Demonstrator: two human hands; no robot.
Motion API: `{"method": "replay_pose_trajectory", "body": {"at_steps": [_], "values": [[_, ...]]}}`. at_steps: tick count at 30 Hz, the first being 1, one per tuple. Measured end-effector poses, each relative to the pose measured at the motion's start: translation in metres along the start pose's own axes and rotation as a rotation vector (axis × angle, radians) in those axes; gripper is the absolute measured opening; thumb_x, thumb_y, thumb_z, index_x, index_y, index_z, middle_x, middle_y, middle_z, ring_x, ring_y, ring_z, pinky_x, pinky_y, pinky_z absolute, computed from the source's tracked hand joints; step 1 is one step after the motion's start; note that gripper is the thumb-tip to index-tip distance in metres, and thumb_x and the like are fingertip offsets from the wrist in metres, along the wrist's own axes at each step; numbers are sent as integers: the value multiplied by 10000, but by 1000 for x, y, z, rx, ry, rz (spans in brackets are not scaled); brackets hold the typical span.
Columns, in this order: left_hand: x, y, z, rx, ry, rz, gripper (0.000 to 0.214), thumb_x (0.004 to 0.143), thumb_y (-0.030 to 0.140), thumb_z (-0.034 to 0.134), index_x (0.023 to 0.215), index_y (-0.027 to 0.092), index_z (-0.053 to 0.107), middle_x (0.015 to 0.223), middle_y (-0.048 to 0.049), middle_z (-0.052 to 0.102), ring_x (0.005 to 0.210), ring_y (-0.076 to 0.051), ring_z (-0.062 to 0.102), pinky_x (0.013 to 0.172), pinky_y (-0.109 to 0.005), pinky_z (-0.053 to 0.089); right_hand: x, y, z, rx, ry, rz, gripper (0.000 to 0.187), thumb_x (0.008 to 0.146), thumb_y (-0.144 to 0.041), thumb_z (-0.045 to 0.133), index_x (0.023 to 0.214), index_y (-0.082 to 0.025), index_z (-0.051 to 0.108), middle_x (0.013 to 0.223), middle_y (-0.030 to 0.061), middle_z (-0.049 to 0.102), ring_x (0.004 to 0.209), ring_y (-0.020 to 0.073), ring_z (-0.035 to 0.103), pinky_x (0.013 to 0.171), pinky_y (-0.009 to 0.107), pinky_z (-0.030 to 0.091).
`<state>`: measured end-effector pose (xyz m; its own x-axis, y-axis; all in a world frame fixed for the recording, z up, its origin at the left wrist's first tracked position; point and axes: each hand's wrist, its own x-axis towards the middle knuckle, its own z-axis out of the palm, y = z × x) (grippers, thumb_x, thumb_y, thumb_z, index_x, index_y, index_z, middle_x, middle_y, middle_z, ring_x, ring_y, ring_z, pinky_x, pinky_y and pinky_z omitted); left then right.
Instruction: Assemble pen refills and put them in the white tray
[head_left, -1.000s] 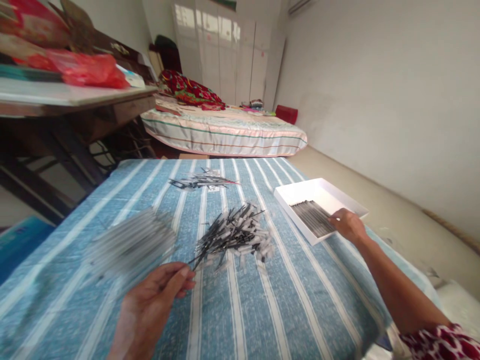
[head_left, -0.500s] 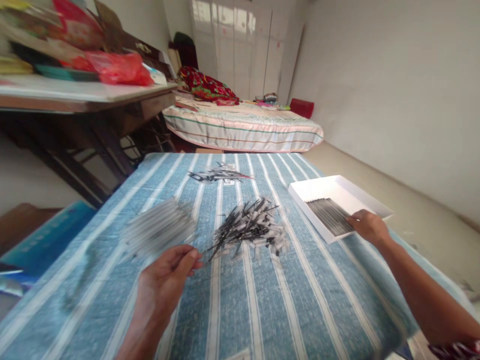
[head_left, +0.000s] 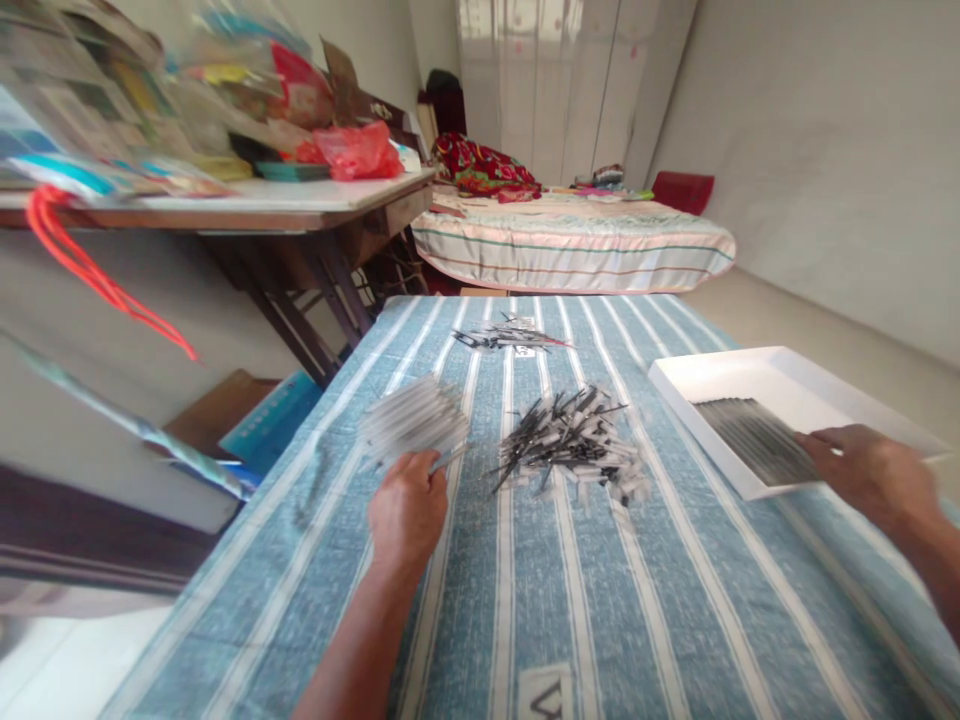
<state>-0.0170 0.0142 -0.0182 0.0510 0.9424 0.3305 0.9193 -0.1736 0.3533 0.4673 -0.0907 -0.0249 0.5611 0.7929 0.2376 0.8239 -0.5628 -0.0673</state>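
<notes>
Left hand [head_left: 409,510] at near edge of pale strips [head_left: 412,415], fingers curled; cannot tell whether the slender piece [head_left: 454,454] at its fingertips is grasped. Loose pile [head_left: 566,440] lies ahead and rightward, left hand nearer. Right hand [head_left: 877,475] beside right edge of dark rods [head_left: 754,440] in white box [head_left: 795,385]; rods' long axis runs far-left to near-right; grip indeterminate.
</notes>
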Motion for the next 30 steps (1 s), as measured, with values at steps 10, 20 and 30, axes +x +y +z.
{"method": "replay_pose_trajectory", "body": {"at_steps": [10, 20, 30], "values": [[5, 11, 5, 376, -206, 98, 274, 821, 252, 409, 803, 168, 670, 826, -107, 620, 856, -280, 549, 670, -325, 413, -46, -114, -13, 514, 164, -515, 292, 845, -378, 458, 739, -187, 652, 768, 49, 650, 707, 177, 609, 674, 285, 456], [2, 7, 7, 91, -162, 91, 202, 816, 207, 392, 795, 140, 581, 805, -97, 612, 809, -235, 572, 721, -315, 418, -72, -202, -7, 448, -87, -691, 213, 861, -228, 466, 747, -182, 640, 758, 37, 601, 765, 168, 568, 688, 257, 408], [-14, 32, 6, -922, -362, -248, 404, 751, 299, 501, 1120, 136, 513, 725, -14, 625, 554, -128, 520, 500, -234, 374, -70, -219, -12, 229, -157, -581, 191, 852, -212, 467, 796, -213, 650, 814, 17, 648, 781, 163, 587, 618, 240, 340]]}}
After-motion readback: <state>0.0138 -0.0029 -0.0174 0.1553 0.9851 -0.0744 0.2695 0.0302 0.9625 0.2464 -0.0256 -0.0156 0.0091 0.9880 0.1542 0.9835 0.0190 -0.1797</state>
